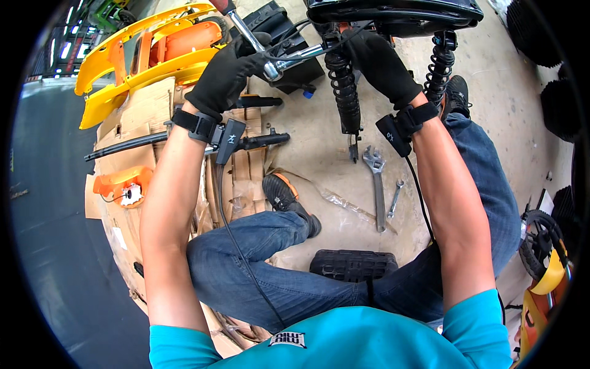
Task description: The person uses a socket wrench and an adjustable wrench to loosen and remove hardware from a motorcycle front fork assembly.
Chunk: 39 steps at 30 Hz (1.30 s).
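Black-gloved, grasping a chrome ratchet wrench (246, 31) near its head with the left hand (227, 74), left of the spring shock absorber (343, 92). Holding the right hand (382, 67) just beside that absorber's top, with fingers partly hidden, so cannot tell whether clenched on anything. Below the absorber, slightly right, see an adjustable wrench (378, 197) and a small spanner (395, 200) on the floor (310, 141).

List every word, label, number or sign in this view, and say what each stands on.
Teal shirt: dark block lettering on a pale patch; wording not copied here.
Left wrist box: small white mark, too small to read with certainty.
Right wrist box: small white mark, likewise unclear.
Shock absorber farther right: pale mark near its top, too small to read.
Adjustable wrench: no readable marking.
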Each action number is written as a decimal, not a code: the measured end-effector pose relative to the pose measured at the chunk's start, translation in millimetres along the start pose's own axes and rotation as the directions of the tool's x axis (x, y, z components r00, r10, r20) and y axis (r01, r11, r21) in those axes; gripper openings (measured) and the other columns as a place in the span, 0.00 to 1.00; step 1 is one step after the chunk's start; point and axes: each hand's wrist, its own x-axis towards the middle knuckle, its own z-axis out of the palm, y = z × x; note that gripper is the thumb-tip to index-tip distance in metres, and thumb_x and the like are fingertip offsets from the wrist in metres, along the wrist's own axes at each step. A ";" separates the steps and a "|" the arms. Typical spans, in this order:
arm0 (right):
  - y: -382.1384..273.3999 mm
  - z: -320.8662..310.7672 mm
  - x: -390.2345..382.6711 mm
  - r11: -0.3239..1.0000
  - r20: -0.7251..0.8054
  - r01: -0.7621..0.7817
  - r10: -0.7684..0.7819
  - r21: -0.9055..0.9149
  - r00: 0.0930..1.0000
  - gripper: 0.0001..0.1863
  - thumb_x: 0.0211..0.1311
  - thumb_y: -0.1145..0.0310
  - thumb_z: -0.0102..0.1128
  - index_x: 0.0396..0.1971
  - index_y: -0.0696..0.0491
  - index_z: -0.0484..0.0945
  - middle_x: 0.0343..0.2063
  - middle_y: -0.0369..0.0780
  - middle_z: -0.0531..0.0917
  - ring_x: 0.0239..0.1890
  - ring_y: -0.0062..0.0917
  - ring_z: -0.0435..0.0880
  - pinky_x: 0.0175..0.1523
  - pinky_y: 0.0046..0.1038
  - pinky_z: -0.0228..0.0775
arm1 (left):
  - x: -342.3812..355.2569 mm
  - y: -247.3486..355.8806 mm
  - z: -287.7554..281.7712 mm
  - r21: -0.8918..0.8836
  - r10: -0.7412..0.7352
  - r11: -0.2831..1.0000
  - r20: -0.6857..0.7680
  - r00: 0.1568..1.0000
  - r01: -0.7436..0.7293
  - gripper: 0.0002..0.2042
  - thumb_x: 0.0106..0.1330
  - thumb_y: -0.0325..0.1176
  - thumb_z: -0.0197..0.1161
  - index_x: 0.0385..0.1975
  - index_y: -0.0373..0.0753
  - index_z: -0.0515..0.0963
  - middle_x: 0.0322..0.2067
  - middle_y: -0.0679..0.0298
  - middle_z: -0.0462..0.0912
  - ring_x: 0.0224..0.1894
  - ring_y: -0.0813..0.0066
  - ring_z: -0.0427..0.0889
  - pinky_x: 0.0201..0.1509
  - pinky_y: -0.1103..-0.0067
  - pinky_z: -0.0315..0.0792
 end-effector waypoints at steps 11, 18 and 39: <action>-12.9 -11.5 3.7 0.996 0.092 -0.080 0.077 0.030 0.993 0.20 0.61 0.75 0.57 0.54 0.57 0.72 0.44 0.43 0.76 0.51 0.34 0.73 0.58 0.31 0.68 | 8.8 1.4 -10.7 0.290 0.170 0.939 0.065 0.983 -0.182 0.25 0.61 0.25 0.63 0.58 0.35 0.65 0.50 0.60 0.74 0.52 0.71 0.77 0.56 0.78 0.75; -7.5 -11.7 1.2 0.978 0.113 0.060 -0.038 -0.198 0.993 0.20 0.62 0.73 0.58 0.54 0.58 0.72 0.44 0.42 0.76 0.49 0.32 0.73 0.56 0.29 0.69 | -13.8 -9.5 21.3 0.029 0.227 0.974 -0.109 0.968 -0.226 0.22 0.61 0.22 0.64 0.55 0.36 0.68 0.47 0.62 0.77 0.49 0.76 0.77 0.56 0.78 0.72; -6.9 -7.4 4.1 0.992 -0.042 0.104 -0.107 -0.070 0.993 0.16 0.61 0.75 0.58 0.50 0.59 0.74 0.38 0.47 0.77 0.41 0.38 0.77 0.49 0.33 0.73 | 9.3 -25.1 -17.0 0.815 0.409 0.322 0.339 0.847 -0.482 0.14 0.71 0.35 0.56 0.52 0.37 0.75 0.44 0.60 0.82 0.45 0.68 0.82 0.45 0.75 0.78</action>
